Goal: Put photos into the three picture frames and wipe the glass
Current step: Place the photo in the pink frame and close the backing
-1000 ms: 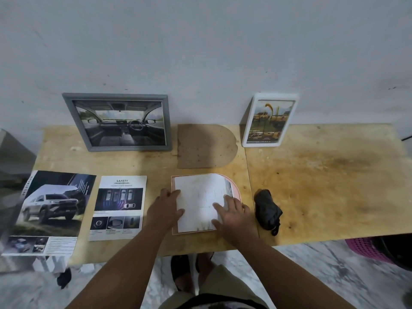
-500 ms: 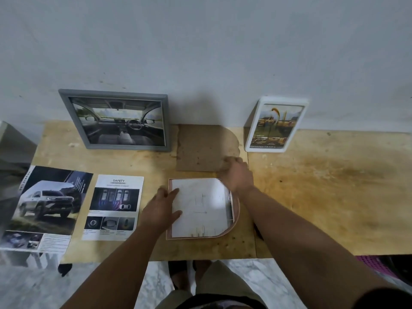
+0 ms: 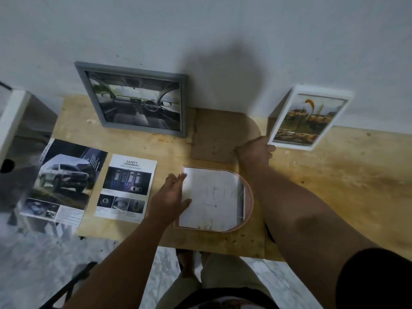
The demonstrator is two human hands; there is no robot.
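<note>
Right hand (image 3: pixel 256 151) grip pinches brown backing board (image 3: pixel 219 136) at 12 o'clock | left hand (image 3: pixel 171 198) spread flat, pinning photo (image 3: pixel 210 198) in arched pink frame (image 3: pixel 249 198) | grey frame (image 3: pixel 133 100), white frame (image 3: pixel 308 121) filled | third unclosed, wiping pending

Pale wall (image 3: pixel 200 30), marble floor (image 3: pixel 33 264)

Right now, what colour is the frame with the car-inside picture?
Grey, the frame leaning on the wall; seen from the head camera.

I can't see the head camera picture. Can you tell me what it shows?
A person's right hand reaches to a brown backing board while the left hand presses paper into a pink arched frame on a wooden table.
</note>
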